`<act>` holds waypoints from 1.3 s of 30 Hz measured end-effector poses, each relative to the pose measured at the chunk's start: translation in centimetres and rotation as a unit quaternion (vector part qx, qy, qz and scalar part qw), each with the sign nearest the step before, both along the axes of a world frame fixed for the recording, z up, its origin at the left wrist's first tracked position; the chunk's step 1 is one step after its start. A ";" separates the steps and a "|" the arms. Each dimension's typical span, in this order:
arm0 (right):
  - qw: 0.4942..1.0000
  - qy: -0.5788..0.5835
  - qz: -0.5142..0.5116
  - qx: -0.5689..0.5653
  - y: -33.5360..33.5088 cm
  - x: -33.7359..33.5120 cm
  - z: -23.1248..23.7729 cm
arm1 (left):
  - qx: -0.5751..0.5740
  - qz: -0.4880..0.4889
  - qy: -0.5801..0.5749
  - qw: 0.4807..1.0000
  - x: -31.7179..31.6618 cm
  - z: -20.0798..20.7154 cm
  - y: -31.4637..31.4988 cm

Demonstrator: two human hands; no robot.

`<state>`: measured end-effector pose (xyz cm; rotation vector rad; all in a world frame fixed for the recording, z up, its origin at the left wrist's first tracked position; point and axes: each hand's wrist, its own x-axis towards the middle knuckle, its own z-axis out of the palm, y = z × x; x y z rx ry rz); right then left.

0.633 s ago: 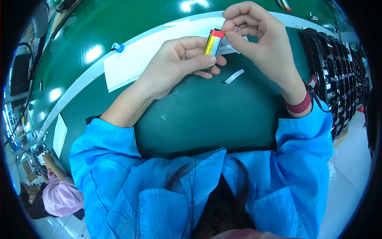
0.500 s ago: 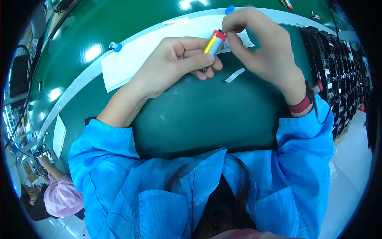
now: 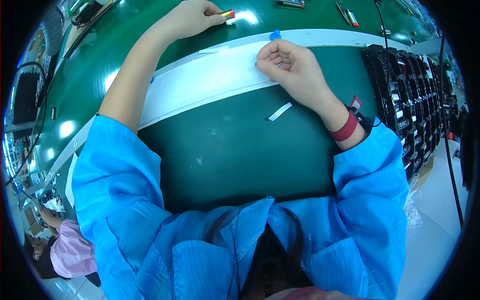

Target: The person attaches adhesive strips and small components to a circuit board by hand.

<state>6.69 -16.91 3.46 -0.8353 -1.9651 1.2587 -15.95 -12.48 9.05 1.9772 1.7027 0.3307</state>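
Observation:
My left hand (image 3: 187, 20) is stretched out to the far left over the green bench, its fingers closed round a small battery pack (image 3: 228, 14). The pack's red end and a bit of yellow stick out past the fingertips; the hand covers the rest. Nearer the middle, my right hand (image 3: 287, 67) hovers at the right part of a long white paper sheet (image 3: 200, 80), fingers curled and thumb pressed to the index finger. Whatever the pinch holds is too small to make out. A short white strip (image 3: 279, 111) lies on the green mat just below this hand.
Stacked black trays (image 3: 400, 100) line the right side. Batteries (image 3: 352, 19) lie on the far bench beyond a pale raised rail (image 3: 325, 37) with a blue knob (image 3: 275, 35). A black cable hangs at right. A person in pink (image 3: 72, 250) works at lower left.
The left hand has carried the battery pack away to the far left, beyond the rail. My right hand has come apart from the pack and moved left and down, over the paper.

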 end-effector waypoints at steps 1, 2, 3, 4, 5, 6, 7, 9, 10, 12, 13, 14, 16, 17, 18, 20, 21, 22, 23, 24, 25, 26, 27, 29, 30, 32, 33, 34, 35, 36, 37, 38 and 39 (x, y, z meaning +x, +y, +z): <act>1.000 -0.005 -0.011 -0.003 -0.1 0.0 0.2 | 0.115 -0.037 0.044 0.992 0.5 -0.9 1.0; 1.000 -0.010 -0.023 -0.006 0.0 0.1 0.3 | 0.229 -0.075 0.085 0.967 0.9 -1.6 2.0; 0.999 0.001 -0.040 0.006 0.3 0.2 -0.1 | 0.271 -0.051 0.054 0.960 3.6 -0.9 2.6; 0.999 0.002 -0.037 0.011 0.1 0.0 0.1 | 0.275 -0.048 0.055 0.958 4.9 -0.5 3.6; 0.999 -0.005 -0.036 0.026 -0.2 -0.2 0.3 | 0.356 -0.079 0.042 0.930 5.9 -0.2 5.7; 0.998 -0.015 -0.038 0.039 -0.2 -0.4 0.5 | 0.432 -0.110 0.025 0.895 6.8 -0.4 8.2; 0.999 -0.020 -0.048 0.013 -0.3 -0.4 0.7 | 0.470 -0.154 0.005 0.869 8.0 -0.9 10.4; 0.999 -0.016 -0.045 0.006 -0.4 -0.6 0.8 | 0.476 -0.219 0.066 0.849 9.7 -2.1 14.2; 0.999 -0.008 -0.047 -0.004 -0.4 -0.5 0.7 | 0.475 -0.288 0.127 0.822 10.8 -2.2 15.2; 0.999 -0.005 -0.048 0.000 -0.3 -0.4 0.8 | 0.428 -0.293 0.186 0.835 12.3 -2.3 16.1; 0.999 0.002 -0.047 0.000 -0.4 -0.4 0.7 | 0.378 -0.293 0.246 0.843 12.8 -2.3 16.1; 0.999 0.009 -0.044 0.000 -0.4 -0.4 0.7 | 0.376 -0.293 0.246 0.844 12.9 -2.4 16.0; 0.999 0.003 -0.036 -0.001 -0.4 -0.4 0.9 | 0.509 -0.229 0.046 0.829 12.3 -2.6 14.7; 1.000 -0.006 -0.027 0.003 -0.4 -0.5 0.9 | 0.474 -0.258 0.047 0.841 11.5 -2.4 14.1; 1.000 -0.005 -0.027 -0.002 -0.4 -0.3 0.6 | 0.470 -0.258 0.047 0.843 11.4 -1.7 12.3; 0.999 0.027 -0.026 -0.010 0.2 -0.1 -0.3 | 0.352 -0.110 -0.114 0.923 11.0 0.6 6.6; 0.999 0.021 -0.013 -0.027 0.2 -0.2 -0.2 | 0.289 -0.087 -0.161 0.940 9.7 1.0 4.3; 0.996 0.047 -0.013 -0.076 0.6 0.3 0.0 | 0.283 -0.087 -0.164 0.941 9.2 0.5 3.5; 0.995 0.042 -0.023 -0.092 0.9 0.6 -0.1 | 0.268 -0.075 -0.190 0.941 8.8 -0.2 2.8; 0.994 0.038 -0.010 -0.100 0.6 0.3 0.3 | 0.266 -0.044 -0.208 0.940 7.6 0.2 0.4; 0.994 0.036 0.008 -0.098 0.1 0.1 0.8 | 0.277 -0.036 -0.167 0.945 6.4 0.8 -2.1; 0.999 -0.038 -0.004 0.003 0.1 0.2 0.8 | 0.273 -0.036 -0.173 0.946 5.7 0.3 -3.1; 0.988 -0.112 -0.016 0.105 0.0 0.4 0.7 | 0.198 -0.032 -0.215 0.956 5.1 -0.3 -3.8; 0.959 -0.130 -0.005 0.251 -1.1 -0.1 0.8 | 0.135 -0.006 -0.251 0.959 3.7 -1.1 -6.1; 0.910 -0.142 -0.010 0.389 -1.8 -0.3 1.1 | 0.088 0.058 -0.314 0.944 3.3 -2.2 -7.2; 0.898 -0.199 0.011 0.391 -2.4 -0.7 2.0 | 0.041 0.118 -0.378 0.917 2.6 -3.5 -8.1; 0.900 -0.192 0.018 0.391 -1.8 -1.1 1.9 | 0.009 0.120 -0.466 0.876 2.0 -3.9 -8.2; 0.901 -0.185 0.025 0.391 -1.3 -1.4 1.8 | -0.022 0.120 -0.550 0.826 1.5 -4.1 -8.2; 0.900 -0.186 0.029 0.394 -0.9 -1.8 2.0 | -0.014 0.159 -0.597 0.786 1.3 -4.1 -8.2; 0.897 -0.190 0.040 0.396 -0.5 -2.2 2.3 | -0.013 0.158 -0.599 0.785 0.9 -4.3 -8.0; 0.895 -0.193 0.050 0.399 -0.3 -2.5 2.5 | -0.034 0.162 -0.670 0.724 0.5 -4.4 -7.8; 0.894 -0.195 0.050 0.399 -0.1 -2.5 2.7 | -0.054 0.164 -0.735 0.656 0.2 -4.5 -7.7; 0.901 -0.207 0.045 0.378 0.2 -2.4 2.9 | -0.059 0.164 -0.738 0.652 0.1 -4.5 -7.8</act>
